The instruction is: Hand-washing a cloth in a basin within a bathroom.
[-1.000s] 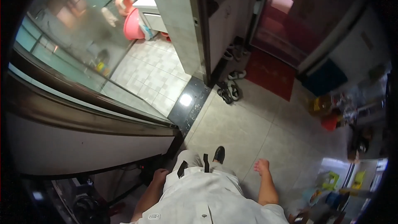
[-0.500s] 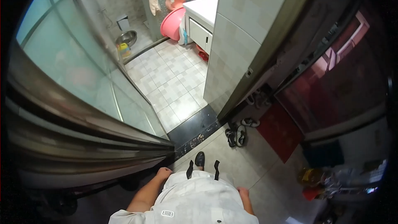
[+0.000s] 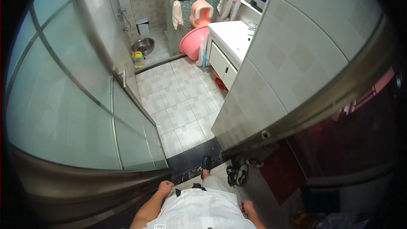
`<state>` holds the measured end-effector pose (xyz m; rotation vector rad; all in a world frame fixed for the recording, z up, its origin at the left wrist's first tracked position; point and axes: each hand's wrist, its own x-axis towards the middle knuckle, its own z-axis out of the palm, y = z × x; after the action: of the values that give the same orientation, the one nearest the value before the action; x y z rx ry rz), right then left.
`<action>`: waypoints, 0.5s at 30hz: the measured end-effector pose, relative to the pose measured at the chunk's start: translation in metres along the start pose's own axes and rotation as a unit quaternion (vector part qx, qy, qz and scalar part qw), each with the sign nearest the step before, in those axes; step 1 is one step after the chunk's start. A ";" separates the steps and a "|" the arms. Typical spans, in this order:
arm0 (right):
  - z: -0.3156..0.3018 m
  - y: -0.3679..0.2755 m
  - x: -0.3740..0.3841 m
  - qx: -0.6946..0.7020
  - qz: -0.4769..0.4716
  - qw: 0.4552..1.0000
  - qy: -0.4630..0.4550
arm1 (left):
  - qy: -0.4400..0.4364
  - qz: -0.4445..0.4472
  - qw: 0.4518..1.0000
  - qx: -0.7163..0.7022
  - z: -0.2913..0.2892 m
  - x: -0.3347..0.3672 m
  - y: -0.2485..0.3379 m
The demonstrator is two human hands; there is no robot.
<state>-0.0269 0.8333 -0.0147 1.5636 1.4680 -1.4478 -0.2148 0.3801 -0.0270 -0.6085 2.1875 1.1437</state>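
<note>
The left hand (image 3: 166, 186) was curled into a loose fist just beside the long, dull metal frame (image 3: 106, 179) of a door with smooth frosted panes (image 3: 55, 97). The right hand (image 3: 246, 207) hung near the hem of the pale cloth shirt (image 3: 199, 208); its fingers were partly hidden, so whether they were open or closed could not be told. Between the hands and the glossy, checkered floor tiles (image 3: 174, 97) lay a black stone threshold (image 3: 184, 159), its near edge chipped and speckled. A round-toed black shoe (image 3: 206, 162) showed over it. Beyond stood a round pink basin (image 3: 190, 44), tilted on its side, and a shiny metal bowl (image 3: 143, 46).
</note>
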 end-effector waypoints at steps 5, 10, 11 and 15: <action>0.016 -0.139 0.012 0.037 -0.065 0.997 -0.025 | 0.004 -0.119 0.991 0.065 -0.016 0.004 -0.045; 0.038 -0.209 0.043 -0.079 -0.111 0.988 -0.074 | 0.057 -0.150 0.987 0.006 -0.023 0.001 0.000; 0.043 -0.215 0.054 -0.082 -0.125 0.985 -0.084 | 0.055 -0.217 0.974 -0.031 -0.027 -0.002 0.035; 0.055 -0.235 0.059 -0.166 -0.131 0.975 -0.074 | 0.121 -0.161 0.971 -0.130 -0.013 0.028 0.057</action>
<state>-0.2737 0.8631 -0.0208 1.0707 1.7686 -1.3380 -0.2743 0.3959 -0.0079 -1.2259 2.0425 1.2370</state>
